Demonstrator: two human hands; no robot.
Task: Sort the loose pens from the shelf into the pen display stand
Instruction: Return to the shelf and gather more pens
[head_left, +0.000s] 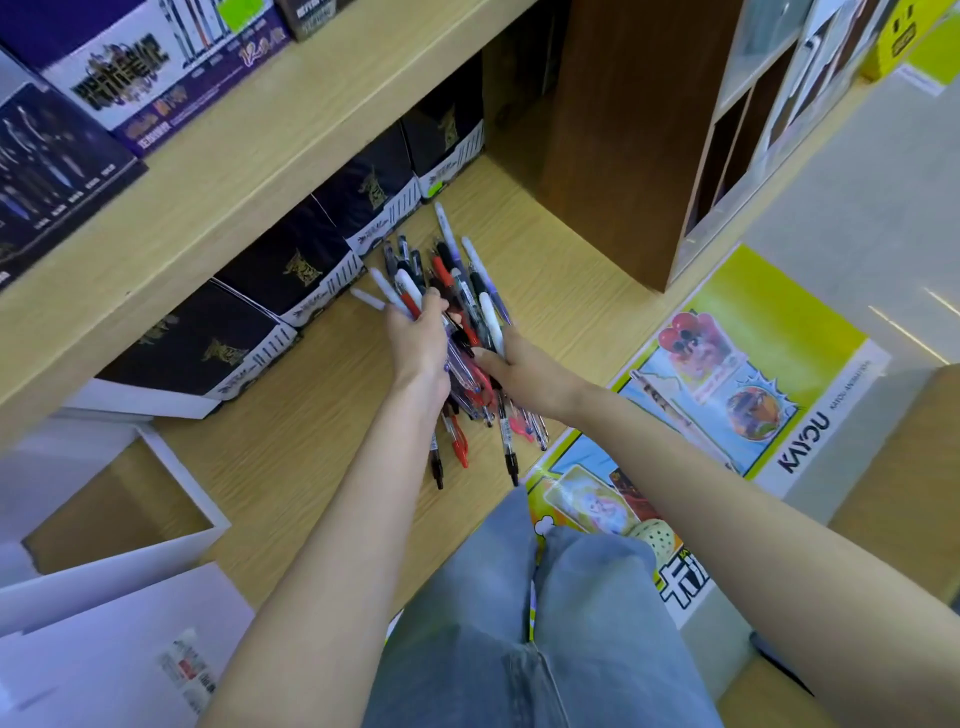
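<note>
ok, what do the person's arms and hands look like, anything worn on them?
The left forearm and right forearm are bare, with no sleeves in view. The left hand and right hand wear no gloves, and no watch, bracelet or ring shows. Light blue jeans cover the legs below.

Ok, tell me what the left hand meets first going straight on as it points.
Beyond the pens the left hand grips, probably the dark boxes at the back of the shelf; depth unclear.
</note>
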